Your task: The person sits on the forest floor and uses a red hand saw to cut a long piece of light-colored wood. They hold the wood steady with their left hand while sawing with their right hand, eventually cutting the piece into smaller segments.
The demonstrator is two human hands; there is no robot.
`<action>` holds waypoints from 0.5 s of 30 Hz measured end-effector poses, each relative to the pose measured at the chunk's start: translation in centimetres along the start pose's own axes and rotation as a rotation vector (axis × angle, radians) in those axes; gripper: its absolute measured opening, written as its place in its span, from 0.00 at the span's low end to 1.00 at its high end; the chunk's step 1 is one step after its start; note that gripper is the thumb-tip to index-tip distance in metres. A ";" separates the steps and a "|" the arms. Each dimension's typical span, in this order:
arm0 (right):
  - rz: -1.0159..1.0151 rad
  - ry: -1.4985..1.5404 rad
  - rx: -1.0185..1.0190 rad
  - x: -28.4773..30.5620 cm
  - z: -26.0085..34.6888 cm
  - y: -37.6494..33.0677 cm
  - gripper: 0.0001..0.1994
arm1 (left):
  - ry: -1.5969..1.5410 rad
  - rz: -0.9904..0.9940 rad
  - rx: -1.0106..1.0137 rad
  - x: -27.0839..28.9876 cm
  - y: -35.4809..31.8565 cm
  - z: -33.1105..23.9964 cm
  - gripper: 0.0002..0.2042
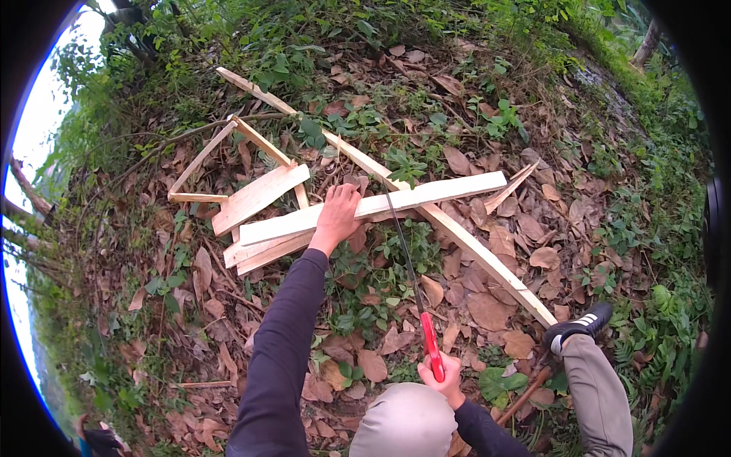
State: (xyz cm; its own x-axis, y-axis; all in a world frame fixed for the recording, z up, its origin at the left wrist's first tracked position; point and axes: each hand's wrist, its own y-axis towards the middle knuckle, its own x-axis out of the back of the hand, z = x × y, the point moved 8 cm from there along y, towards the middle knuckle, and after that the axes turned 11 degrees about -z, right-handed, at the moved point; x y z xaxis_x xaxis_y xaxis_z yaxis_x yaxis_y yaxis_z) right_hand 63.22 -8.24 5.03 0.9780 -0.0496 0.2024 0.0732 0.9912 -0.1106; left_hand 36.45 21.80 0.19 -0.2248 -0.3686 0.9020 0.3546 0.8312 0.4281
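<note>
A pale wooden plank [449, 190] lies slantwise across other wood in the middle of the view. My left hand [339, 216] is closed over the plank, left of its middle, pressing it from above. In my right hand [448, 376] is the red handle of a handsaw [429, 339]. Its thin dark blade runs up and away from me, its far part crossing the plank to the right of my left hand. Under the plank passes a long narrow wooden beam [487, 263], from upper left to lower right. The fingertips of my left hand are partly hidden.
Shorter boards [260, 199] and thin wooden strips [202, 158] lie at the left. A split piece of wood [510, 189] is at the right. My shoe [580, 327] stands by the beam's near end, beside a brown stick [525, 394]. Dry leaves and green plants cover the sloping ground.
</note>
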 end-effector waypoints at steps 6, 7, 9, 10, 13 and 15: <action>-0.074 0.029 -0.094 -1.8 -0.7 0.1 0.11 | -0.209 -0.036 0.062 0.5 0.1 1.8 0.25; -0.072 0.022 -0.104 -2.1 -0.7 0.0 0.12 | -0.335 -0.046 0.145 0.2 0.0 3.3 0.24; -0.063 0.024 -0.148 -2.2 -1.2 -0.4 0.12 | -0.528 -0.037 0.365 -0.7 -0.8 6.1 0.17; -0.082 0.020 -0.091 -2.1 0.0 0.0 0.12 | -0.392 -0.071 0.428 -0.6 -1.0 7.4 0.14; -0.175 0.019 -0.048 -2.1 1.2 0.5 0.12 | -0.161 0.027 0.398 -1.6 -0.3 5.6 0.15; -0.244 0.059 -0.196 -2.4 -0.8 -0.8 0.12 | -0.081 0.022 0.408 -2.0 -0.9 5.3 0.14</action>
State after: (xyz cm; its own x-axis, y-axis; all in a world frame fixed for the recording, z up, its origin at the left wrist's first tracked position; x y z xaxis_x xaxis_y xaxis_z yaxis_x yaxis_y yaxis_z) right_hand 60.93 -9.00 3.85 0.9362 -0.2958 0.1900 0.3377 0.9068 -0.2522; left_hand 31.77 23.96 -2.33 -0.2972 -0.3283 0.8966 -0.0248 0.9414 0.3365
